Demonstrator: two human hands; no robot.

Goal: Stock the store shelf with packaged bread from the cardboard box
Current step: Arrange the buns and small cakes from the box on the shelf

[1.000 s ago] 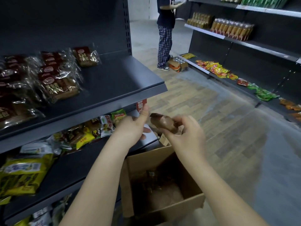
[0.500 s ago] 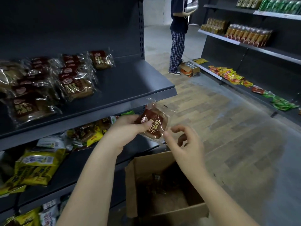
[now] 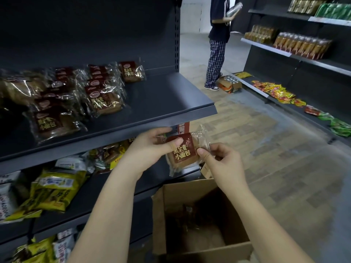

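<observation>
Bread packet [image 3: 183,151] pinched by left hand [image 3: 150,147] and right hand [image 3: 220,162], below shelf [image 3: 171,103] front edge, above cardboard box [image 3: 191,194].

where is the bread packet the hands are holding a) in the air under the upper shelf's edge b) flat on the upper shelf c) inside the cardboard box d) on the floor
a: left hand and right hand hold the bread packet in mid-air just below the upper shelf, above the cardboard box.
</observation>
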